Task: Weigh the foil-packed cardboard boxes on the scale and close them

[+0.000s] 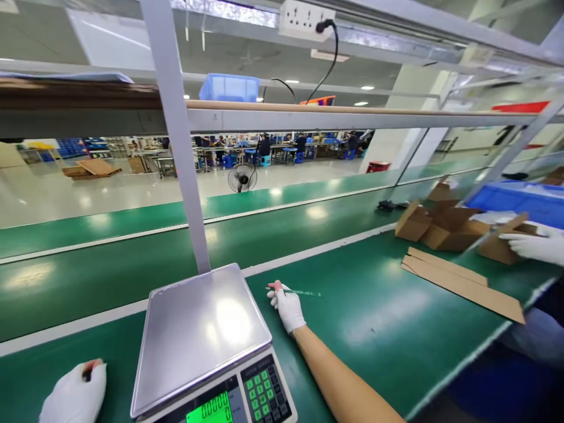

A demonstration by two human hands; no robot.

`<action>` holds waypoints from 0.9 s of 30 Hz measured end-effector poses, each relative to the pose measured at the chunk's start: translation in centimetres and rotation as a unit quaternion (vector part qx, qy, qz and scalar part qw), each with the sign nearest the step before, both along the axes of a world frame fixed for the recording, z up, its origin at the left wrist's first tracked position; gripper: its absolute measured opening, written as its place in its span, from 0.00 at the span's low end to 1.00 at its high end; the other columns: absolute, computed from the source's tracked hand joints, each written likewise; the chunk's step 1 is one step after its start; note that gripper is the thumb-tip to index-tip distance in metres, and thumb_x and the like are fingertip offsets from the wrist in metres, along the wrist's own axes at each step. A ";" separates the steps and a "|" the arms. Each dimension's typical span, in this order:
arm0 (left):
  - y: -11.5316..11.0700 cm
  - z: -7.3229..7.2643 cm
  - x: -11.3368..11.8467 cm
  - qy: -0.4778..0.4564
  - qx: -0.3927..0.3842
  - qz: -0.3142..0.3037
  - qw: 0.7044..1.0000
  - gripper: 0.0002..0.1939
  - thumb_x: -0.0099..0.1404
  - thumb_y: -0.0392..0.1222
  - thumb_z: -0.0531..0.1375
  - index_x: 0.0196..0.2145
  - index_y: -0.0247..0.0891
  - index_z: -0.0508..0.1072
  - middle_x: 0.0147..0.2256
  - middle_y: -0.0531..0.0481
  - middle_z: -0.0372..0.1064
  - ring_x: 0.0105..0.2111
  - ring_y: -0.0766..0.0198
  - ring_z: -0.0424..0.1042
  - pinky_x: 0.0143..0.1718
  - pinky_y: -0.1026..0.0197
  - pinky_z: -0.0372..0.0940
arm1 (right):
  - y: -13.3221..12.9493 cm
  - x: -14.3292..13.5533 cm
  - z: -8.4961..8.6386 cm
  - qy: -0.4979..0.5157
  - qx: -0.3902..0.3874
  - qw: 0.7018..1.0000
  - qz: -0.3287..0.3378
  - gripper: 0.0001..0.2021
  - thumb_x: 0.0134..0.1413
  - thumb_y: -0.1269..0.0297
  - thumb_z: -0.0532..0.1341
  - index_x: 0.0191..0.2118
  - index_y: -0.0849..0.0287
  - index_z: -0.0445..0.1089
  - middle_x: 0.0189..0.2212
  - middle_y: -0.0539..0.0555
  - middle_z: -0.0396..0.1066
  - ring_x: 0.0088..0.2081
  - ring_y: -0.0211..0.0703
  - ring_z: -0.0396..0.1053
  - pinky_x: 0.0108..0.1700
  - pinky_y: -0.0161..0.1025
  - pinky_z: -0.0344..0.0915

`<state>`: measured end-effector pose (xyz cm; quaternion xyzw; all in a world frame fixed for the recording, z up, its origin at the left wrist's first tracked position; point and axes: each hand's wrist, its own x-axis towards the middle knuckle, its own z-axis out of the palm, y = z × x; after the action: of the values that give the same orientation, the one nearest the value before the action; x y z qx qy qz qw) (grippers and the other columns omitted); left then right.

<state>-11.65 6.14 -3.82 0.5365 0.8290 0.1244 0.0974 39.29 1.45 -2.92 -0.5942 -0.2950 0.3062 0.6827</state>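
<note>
My right hand (286,306), in a white glove with bare fingertips showing, pinches a thin translucent pen (306,292) just right of the scale. The pen points left and lies nearly level above the green surface. A digital scale (198,341) with a bare metal plate sits between my hands; its green display (211,409) shows zeros. Left of it, my left hand (74,392) is curled closed in a white glove, with a dark gap between thumb and finger. What it holds, if anything, is hidden.
Flat cardboard strips (462,285) lie on the green bench (374,335) to the right. Beyond them are open cardboard boxes (453,226), a blue bin (520,197) and another person's gloved hand (540,242). A metal post (183,141) rises behind the scale to a shelf (308,119).
</note>
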 end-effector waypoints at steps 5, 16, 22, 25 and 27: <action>0.0 3.8 6.7 0.025 -0.020 -0.094 0.995 0.24 0.62 0.57 0.48 0.42 0.42 0.75 0.50 0.39 0.69 0.45 0.44 0.69 0.43 0.52 0.64 | -0.4 1.1 -0.2 0.084 0.035 0.996 0.002 0.32 0.42 0.29 0.61 0.26 0.61 0.67 0.16 0.50 0.65 0.16 0.33 0.58 0.18 0.33 0.52; -1.0 4.6 8.1 0.043 -0.030 -0.097 0.994 0.24 0.63 0.55 0.48 0.44 0.39 0.74 0.52 0.37 0.68 0.47 0.42 0.69 0.41 0.52 0.64 | -0.5 2.3 -0.7 0.146 0.060 0.986 0.050 0.31 0.39 0.31 0.64 0.27 0.59 0.64 0.16 0.47 0.62 0.16 0.32 0.56 0.17 0.31 0.49; -1.2 4.9 8.5 0.044 -0.030 -0.081 0.995 0.25 0.62 0.53 0.49 0.47 0.36 0.74 0.54 0.35 0.66 0.48 0.41 0.69 0.42 0.51 0.64 | -0.4 2.3 -0.7 0.154 0.070 0.982 0.080 0.28 0.41 0.34 0.65 0.28 0.58 0.63 0.17 0.48 0.63 0.17 0.33 0.57 0.18 0.32 0.51; -1.1 4.7 8.1 0.050 -0.021 -0.095 0.994 0.24 0.62 0.53 0.49 0.45 0.37 0.75 0.52 0.36 0.68 0.46 0.42 0.70 0.41 0.52 0.64 | -0.3 2.2 -0.9 0.145 0.069 0.983 0.084 0.27 0.42 0.37 0.65 0.30 0.59 0.65 0.20 0.50 0.68 0.19 0.33 0.60 0.20 0.32 0.54; -1.0 4.3 7.7 0.049 -0.011 -0.105 0.993 0.21 0.62 0.53 0.50 0.40 0.38 0.76 0.46 0.37 0.72 0.40 0.44 0.71 0.37 0.52 0.65 | -0.4 2.1 -0.8 0.124 0.069 0.987 0.079 0.25 0.44 0.41 0.66 0.34 0.60 0.68 0.25 0.54 0.72 0.22 0.35 0.64 0.22 0.32 0.58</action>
<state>-3.99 5.14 0.51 0.6252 0.7729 0.0778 0.0747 41.36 1.10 -3.74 -0.4776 -0.2745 0.4094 0.7273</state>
